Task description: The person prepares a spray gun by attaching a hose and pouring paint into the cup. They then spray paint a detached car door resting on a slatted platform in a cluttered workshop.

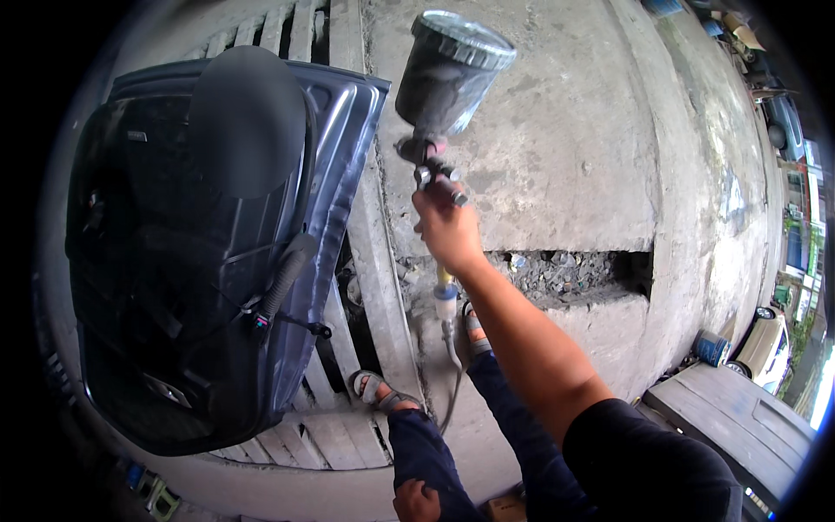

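Note:
My right hand (450,228) is closed round the handle of a paint spray gun (432,174), held out in front of me. A dark, paint-smeared cup (448,83) with a silvery ribbed lid sits on top of the gun. Below the hand hangs a fitting with a yellow and blue part and a pale bowl (446,306), and a grey air hose (456,370) runs down from it. To the left lies a dark car door (339,187), inner side up, apart from the gun. My left hand (417,502) rests against my left trouser leg at the lower edge; its fingers are too unclear to read.
Pale slats (348,444) with gaps lie under the door. A black corrugated cable sleeve (289,277) with a connector hangs over the door. A rubble-filled pit (557,277) breaks the concrete floor (574,130). At the right stand a blue bucket (711,348) and a grey wooden board (726,409).

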{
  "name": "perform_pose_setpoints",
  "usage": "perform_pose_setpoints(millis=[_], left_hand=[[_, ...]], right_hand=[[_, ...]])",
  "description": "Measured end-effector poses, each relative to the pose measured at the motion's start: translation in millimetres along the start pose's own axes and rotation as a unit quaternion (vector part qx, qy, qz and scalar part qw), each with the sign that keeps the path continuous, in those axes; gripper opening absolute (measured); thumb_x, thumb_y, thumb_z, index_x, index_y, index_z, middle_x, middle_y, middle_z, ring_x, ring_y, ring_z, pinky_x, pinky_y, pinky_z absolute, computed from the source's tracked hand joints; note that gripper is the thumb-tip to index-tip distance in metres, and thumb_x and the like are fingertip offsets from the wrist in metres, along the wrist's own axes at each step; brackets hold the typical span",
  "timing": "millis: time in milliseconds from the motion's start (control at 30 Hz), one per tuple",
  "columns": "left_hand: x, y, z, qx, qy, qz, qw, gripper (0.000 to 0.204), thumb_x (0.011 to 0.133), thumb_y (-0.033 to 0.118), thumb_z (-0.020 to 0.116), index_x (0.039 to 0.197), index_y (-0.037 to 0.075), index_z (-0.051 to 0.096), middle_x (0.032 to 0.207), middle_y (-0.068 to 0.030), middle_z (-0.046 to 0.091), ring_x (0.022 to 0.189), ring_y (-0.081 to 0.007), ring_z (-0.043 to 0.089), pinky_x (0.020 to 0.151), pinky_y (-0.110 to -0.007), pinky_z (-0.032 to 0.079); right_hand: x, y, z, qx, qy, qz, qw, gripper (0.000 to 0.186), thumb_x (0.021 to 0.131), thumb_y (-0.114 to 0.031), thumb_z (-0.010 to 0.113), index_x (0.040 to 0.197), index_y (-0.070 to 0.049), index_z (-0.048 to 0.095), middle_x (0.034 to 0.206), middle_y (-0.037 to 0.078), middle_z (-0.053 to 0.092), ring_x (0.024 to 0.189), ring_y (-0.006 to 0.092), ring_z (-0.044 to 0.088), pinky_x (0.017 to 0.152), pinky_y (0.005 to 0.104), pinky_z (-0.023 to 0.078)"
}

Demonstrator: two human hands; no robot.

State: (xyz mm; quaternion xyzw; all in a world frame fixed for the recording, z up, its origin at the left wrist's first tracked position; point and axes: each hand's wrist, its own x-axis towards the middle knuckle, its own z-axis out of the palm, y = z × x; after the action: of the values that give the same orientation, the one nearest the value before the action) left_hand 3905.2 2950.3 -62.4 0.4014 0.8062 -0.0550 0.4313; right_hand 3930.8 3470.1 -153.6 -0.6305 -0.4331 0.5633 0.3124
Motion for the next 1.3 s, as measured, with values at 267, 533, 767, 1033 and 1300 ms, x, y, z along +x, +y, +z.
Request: perform_pose_setpoints(millis=[267,533,767,1033,1300], left_hand=[[0,0,2,-0.001,0.002,-0.006,1.000,0.021,0.073,0.020,0.060,0.086,0.006,0.069,0.102,-0.0134,0.066,0.099,-0.0331,0.060,0.083,-0.046,0.048],[-4,-6,9,-0.008,0.013,0.011,1.000,0.020,0.073,0.019,0.060,0.086,0.006,0.069,0.102,-0.0131,0.066,0.097,-0.0329,0.060,0.082,-0.045,0.048],[-2,1,3,-0.009,-0.001,0.002,1.000,0.020,0.074,0.019,0.061,0.087,0.006,0.069,0.102,-0.0134,0.066,0.096,-0.0335,0.060,0.081,-0.046,0.048],[-8,-6,13,0.000,0.009,-0.002,1.000,0.022,0.074,0.021,0.060,0.088,0.007,0.069,0.104,-0.0136,0.065,0.097,-0.0335,0.060,0.081,-0.046,0.048],[-11,-16,25,-0.017,0.023,0.005,1.000,0.022,0.072,0.021,0.061,0.087,0.007,0.069,0.102,-0.0142,0.065,0.096,-0.0348,0.060,0.080,-0.048,0.048]], right_hand=[[-9,-2,-6,0.008,-0.005,0.025,1.000,0.026,0.091,-0.018,0.062,0.104,-0.002,0.048,0.077,0.006,0.058,0.061,0.0132,0.057,0.056,0.0298,0.048],[19,-21,1,0.028,0.028,-0.041,0.998,0.027,0.091,-0.021,0.062,0.103,-0.002,0.049,0.075,0.005,0.059,0.060,0.0129,0.061,0.052,0.0277,0.047],[-23,27,-5,-0.087,-0.041,-0.064,0.993,0.025,0.089,-0.019,0.064,0.097,-0.001,0.048,0.071,0.010,0.060,0.062,0.0166,0.059,0.056,0.0333,0.048],[-122,81,1,-0.083,-0.137,-0.003,0.987,0.026,0.091,-0.023,0.063,0.098,-0.002,0.050,0.068,0.007,0.059,0.058,0.0144,0.060,0.055,0.0297,0.047],[-112,68,1,-0.057,-0.124,0.057,0.989,0.027,0.091,-0.018,0.062,0.111,-0.002,0.053,0.085,0.006,0.061,0.070,0.0115,0.058,0.061,0.0279,0.049]])
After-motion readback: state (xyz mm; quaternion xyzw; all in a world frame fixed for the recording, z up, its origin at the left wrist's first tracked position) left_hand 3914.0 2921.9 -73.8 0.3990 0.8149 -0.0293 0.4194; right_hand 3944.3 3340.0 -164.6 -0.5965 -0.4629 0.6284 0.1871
